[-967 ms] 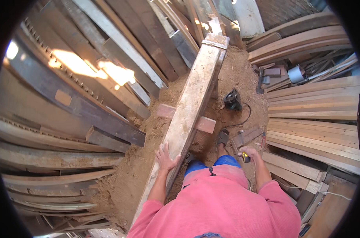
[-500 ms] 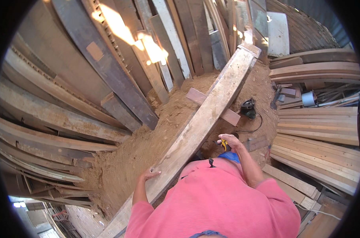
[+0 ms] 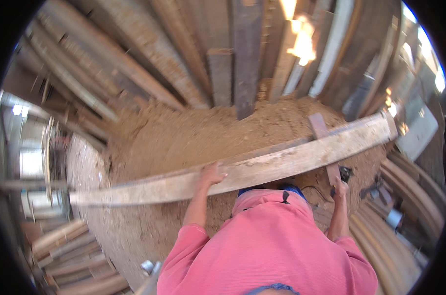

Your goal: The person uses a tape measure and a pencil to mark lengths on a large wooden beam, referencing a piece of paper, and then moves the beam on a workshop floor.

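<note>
— Head view first: what surrounds us?

— We stand over a mound of sawdust [image 3: 183, 137] that fills the middle. Dark timbers [image 3: 245, 59] lean in a fan from ten o'clock round to two o'clock, too many and too overlapped for us to count. Curved boards [image 3: 404, 216] are stacked at four o'clock, and a second stack of boards [image 3: 70, 255] lies at eight o'clock.

— And the long plank?

— One long pale plank [image 3: 292, 160] runs across us from nine o'clock up to three o'clock, just ahead of our pink shirt [image 3: 272, 246]. Our left hand [image 3: 210, 174] lies on its near edge, fingers curled over the top, gripping it. Our right hand [image 3: 340, 188] is at four o'clock, below the plank, closed around something dark; we cannot tell what it is. One short wooden block [image 3: 319, 125] sticks out past the plank's far edge near two o'clock.

— What blocks the way?

— The plank's far end [image 3: 387, 123] sits close to the leaning timbers and a grey sheet [image 3: 419, 130] at three o'clock. A black power tool [image 3: 346, 173] with its cord lies on the sawdust just beside our right hand.

— Any open room?

— At nine o'clock the near end of the plank reaches toward a bright opening [image 3: 29, 162], with bare sawdust beneath it.
</note>
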Tool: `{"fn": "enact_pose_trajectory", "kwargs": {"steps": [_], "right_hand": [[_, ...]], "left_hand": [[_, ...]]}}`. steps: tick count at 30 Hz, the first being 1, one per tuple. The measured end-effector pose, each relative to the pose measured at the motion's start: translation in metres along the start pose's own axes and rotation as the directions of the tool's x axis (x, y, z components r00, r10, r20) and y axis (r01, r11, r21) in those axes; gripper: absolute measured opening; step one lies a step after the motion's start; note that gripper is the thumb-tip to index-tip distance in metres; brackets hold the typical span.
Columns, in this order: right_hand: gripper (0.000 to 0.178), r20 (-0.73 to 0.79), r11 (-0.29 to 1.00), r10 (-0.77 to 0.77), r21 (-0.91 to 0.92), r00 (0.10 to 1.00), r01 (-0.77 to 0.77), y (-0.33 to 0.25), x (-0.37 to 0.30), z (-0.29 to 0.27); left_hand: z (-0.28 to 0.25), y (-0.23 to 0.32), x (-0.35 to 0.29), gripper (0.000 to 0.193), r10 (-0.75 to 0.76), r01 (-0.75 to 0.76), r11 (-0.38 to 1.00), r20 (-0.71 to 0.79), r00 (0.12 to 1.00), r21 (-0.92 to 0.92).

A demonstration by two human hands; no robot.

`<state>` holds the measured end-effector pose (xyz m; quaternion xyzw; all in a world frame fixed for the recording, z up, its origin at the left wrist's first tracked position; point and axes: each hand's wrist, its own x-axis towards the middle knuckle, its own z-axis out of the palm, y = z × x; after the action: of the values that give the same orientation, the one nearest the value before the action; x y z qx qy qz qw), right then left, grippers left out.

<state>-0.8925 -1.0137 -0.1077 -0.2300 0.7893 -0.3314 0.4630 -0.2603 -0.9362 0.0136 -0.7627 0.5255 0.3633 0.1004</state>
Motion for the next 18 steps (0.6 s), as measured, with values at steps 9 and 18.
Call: {"fn": "enact_pose_trajectory", "kwargs": {"steps": [9,18], "right_hand": [[0.024,0.430,0.944,0.127,-0.330,0.894,0.024,0.000,0.074,-0.030],[0.029,0.591,0.886,0.162,-0.440,0.790,0.148,-0.027,0.078,-0.030]], "left_hand": [[0.092,0.155,-0.093,0.098,0.061,-0.067,0.998,-0.286,0.956,-0.012],[0.081,0.132,-0.070,0.099,0.058,-0.090,0.994,-0.409,0.911,-0.058]]}}
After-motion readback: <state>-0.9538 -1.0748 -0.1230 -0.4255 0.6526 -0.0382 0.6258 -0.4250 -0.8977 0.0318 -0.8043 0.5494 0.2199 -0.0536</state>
